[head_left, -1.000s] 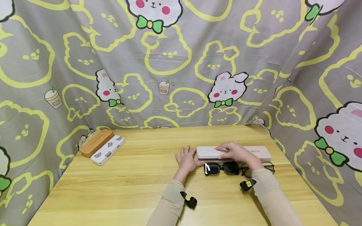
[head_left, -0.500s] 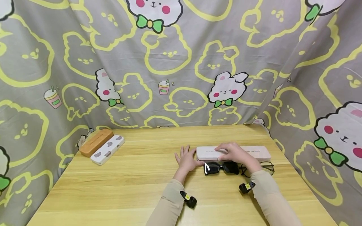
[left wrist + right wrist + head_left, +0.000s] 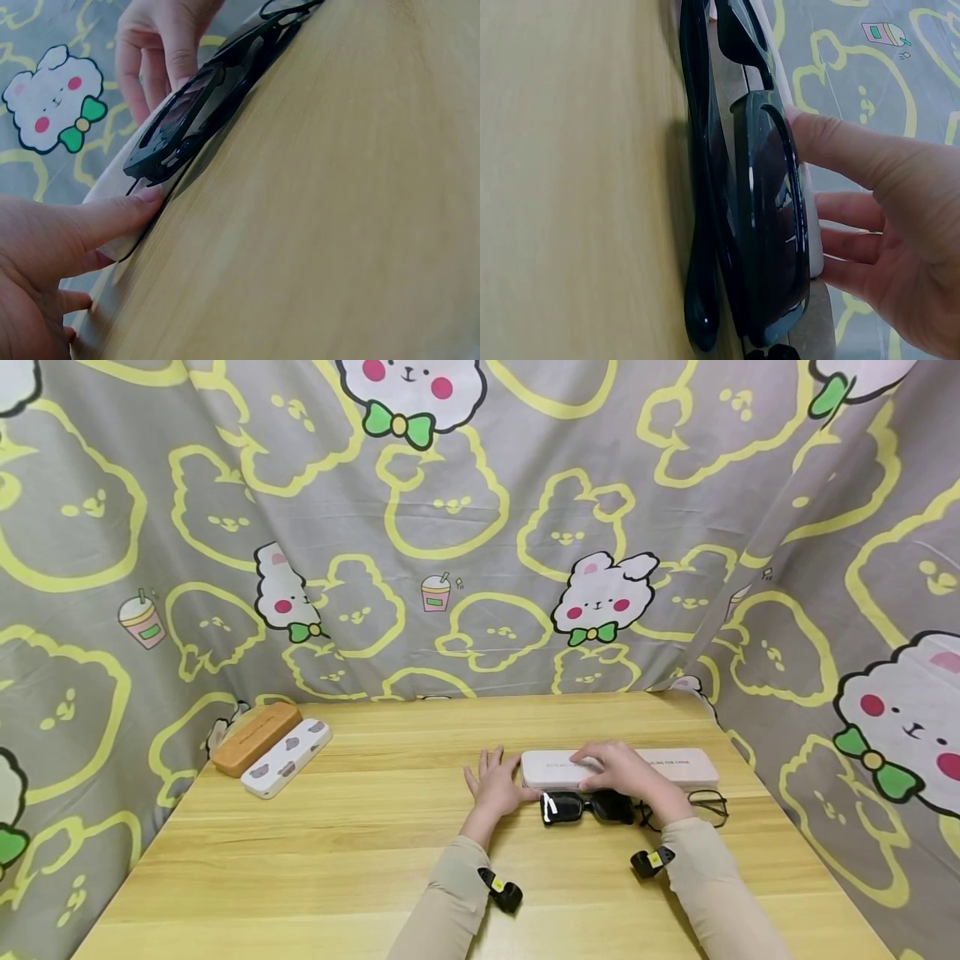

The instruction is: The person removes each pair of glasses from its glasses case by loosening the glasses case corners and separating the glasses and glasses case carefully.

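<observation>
A pale glasses case (image 3: pixel 553 770) lies lengthwise on the table with its lid down. My right hand (image 3: pixel 622 770) holds this case near its right end, fingers bent over the top and thumb at the edge, as the right wrist view (image 3: pixel 907 217) also shows. My left hand (image 3: pixel 497 785) rests at the case's left end, fingers spread on the table, thumb straight against the front in the left wrist view (image 3: pixel 75 247). Black sunglasses (image 3: pixel 568 807) lie directly in front of the case. The right hand partly covers thin-framed eyeglasses (image 3: pixel 708 808).
To the right, a pale pink glasses case (image 3: pixel 686 766) lies in line with the first. An orange-brown case (image 3: pixel 258 739) and a white case with bear prints (image 3: pixel 287 758) lie side by side at the far left. Patterned cloth (image 3: pixel 465 643) hangs behind the wooden table (image 3: pixel 315 860).
The case's lid, slightly raised a second ago, has gone down under my right hand. The right hand and forearm have shifted slightly left. My left hand stays in place.
</observation>
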Tool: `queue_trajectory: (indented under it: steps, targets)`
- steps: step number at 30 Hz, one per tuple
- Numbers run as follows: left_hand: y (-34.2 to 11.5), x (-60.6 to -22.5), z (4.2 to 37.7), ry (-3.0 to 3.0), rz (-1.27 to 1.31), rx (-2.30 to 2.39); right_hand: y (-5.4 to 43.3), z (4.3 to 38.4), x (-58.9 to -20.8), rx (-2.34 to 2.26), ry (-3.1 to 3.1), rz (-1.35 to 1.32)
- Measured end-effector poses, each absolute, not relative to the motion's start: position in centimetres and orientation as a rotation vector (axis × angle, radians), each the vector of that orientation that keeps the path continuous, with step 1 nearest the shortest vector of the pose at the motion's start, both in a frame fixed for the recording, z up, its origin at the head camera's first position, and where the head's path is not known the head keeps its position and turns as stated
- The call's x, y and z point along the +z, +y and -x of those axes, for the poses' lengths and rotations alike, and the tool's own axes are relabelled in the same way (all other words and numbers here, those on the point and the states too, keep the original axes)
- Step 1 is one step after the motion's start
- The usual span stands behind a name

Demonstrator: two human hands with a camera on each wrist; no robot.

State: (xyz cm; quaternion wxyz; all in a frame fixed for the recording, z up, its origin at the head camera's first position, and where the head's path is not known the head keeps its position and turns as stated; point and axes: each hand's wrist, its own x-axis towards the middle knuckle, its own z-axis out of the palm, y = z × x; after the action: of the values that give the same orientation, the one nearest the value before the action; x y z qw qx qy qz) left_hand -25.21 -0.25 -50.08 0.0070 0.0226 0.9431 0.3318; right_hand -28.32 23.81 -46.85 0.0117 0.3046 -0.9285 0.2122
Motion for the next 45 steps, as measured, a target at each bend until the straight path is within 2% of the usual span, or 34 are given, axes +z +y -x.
queue_trajectory:
  steps: [27, 45]
  targets:
    - [-0.4, -50.4, 25.2, 2.951, -0.058, 0.992, 23.6, 27.5, -46.7, 0.603, -2.963, -0.938]
    - [-1.1, -47.7, 24.6, 2.903, -0.09, 0.949, 23.1, 26.9, -45.3, 0.588, -2.905, -0.941]
